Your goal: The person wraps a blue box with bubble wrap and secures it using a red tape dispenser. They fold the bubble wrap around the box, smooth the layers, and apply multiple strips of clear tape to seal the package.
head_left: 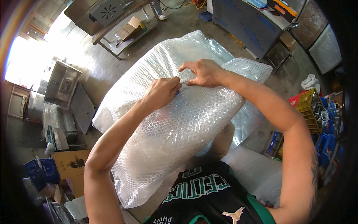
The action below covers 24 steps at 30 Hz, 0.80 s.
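A large bundle covered in clear bubble wrap (160,138) fills the middle of the head view, its folds drawn toward the spot between my hands. My left hand (161,92) is closed with curled fingers on the wrap at that gathered spot. A bit of blue shows beside its fingertips, too small to make out. Just right of it, my right hand (204,73) hovers at the wrap with thumb and index finger spread apart and nothing visible between them. What lies inside the bundle is hidden by the wrap.
At the far left stands a metal workbench (125,24); a grey cabinet (246,24) is at the far right. A yellow crate (310,108) and blue bins line the right side. Steel housings (63,84) and a cardboard box (72,166) are on the left.
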Each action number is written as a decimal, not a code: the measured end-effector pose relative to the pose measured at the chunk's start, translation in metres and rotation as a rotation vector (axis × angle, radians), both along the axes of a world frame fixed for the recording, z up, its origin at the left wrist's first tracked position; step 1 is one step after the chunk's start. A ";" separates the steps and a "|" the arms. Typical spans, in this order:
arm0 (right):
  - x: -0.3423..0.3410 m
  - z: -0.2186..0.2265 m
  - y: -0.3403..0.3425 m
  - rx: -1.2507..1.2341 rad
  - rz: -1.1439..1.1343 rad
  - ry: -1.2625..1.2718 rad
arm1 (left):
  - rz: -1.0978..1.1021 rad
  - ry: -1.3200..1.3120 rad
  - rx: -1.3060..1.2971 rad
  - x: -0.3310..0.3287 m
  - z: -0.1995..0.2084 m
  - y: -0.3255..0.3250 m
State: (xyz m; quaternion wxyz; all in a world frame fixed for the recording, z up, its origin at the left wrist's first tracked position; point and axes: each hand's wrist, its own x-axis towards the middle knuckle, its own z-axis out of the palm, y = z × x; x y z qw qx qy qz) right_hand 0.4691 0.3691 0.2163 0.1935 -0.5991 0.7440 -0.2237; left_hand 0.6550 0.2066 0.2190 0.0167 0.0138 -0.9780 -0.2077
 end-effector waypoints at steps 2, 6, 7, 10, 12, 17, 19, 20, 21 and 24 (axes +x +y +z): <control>0.000 -0.008 -0.003 0.004 0.055 0.008 | 0.011 -0.069 -0.014 -0.003 0.004 -0.001; 0.005 -0.010 0.001 -0.131 0.099 0.116 | 0.065 -0.215 -0.017 -0.007 0.022 -0.002; 0.006 -0.006 0.004 -0.073 0.064 0.142 | 0.069 -0.216 -0.003 -0.005 0.029 -0.002; 0.006 0.011 0.017 -0.274 -0.157 0.105 | 0.192 -0.016 0.065 0.006 0.044 0.009; 0.008 0.021 0.021 -0.637 -0.210 0.158 | 0.136 -0.052 -0.058 0.011 0.050 0.020; 0.011 0.035 0.029 -0.772 -0.274 0.284 | 0.254 -0.130 0.398 0.008 0.060 0.029; 0.004 0.040 0.030 -0.613 -0.272 0.251 | 0.258 -0.106 0.213 0.007 0.063 0.028; -0.001 0.042 0.031 -0.497 -0.250 0.218 | 0.292 -0.063 0.097 0.008 0.066 0.026; -0.011 0.046 0.029 -0.291 -0.248 0.168 | 0.231 -0.013 0.088 0.009 0.066 0.029; -0.047 0.056 0.020 0.332 -0.133 -0.021 | 0.215 0.112 0.015 0.015 0.070 0.033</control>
